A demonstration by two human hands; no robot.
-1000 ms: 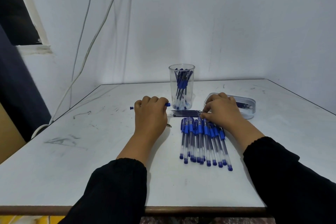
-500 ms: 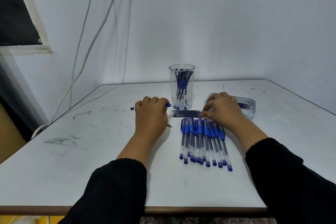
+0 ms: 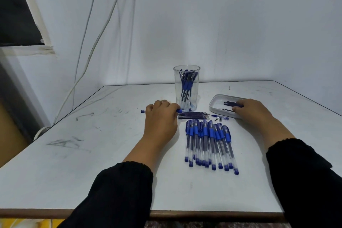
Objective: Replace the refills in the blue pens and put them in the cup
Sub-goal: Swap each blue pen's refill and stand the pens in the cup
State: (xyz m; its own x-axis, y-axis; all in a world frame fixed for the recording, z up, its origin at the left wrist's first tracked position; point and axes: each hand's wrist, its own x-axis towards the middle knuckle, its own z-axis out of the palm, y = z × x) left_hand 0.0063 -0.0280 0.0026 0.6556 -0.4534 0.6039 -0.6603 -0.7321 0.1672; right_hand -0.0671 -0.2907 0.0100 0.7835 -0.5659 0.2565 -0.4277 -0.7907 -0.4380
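Observation:
My left hand [image 3: 160, 122] grips a blue pen [image 3: 179, 110] that lies sideways on the white table [image 3: 111, 163]; both pen ends stick out past the hand. My right hand [image 3: 253, 113] reaches into the white tray [image 3: 214, 103], its curled fingers on a dark refill [image 3: 231, 104]. A bundle of dark refills [image 3: 194, 115] lies in front of the clear cup [image 3: 176, 87], which holds several blue pens. A row of several capped blue pens [image 3: 209, 142] lies between my hands. A small blue pen part [image 3: 220, 117] rests next to the tray.
White walls close off the table at the back and right. Cables [image 3: 96, 42] hang down the wall at the back left. The wooden front edge [image 3: 203, 215] of the table runs below my sleeves.
My right hand moved right from the refill bundle into the tray, uncovering the small blue pen part. My left hand stayed on the pen.

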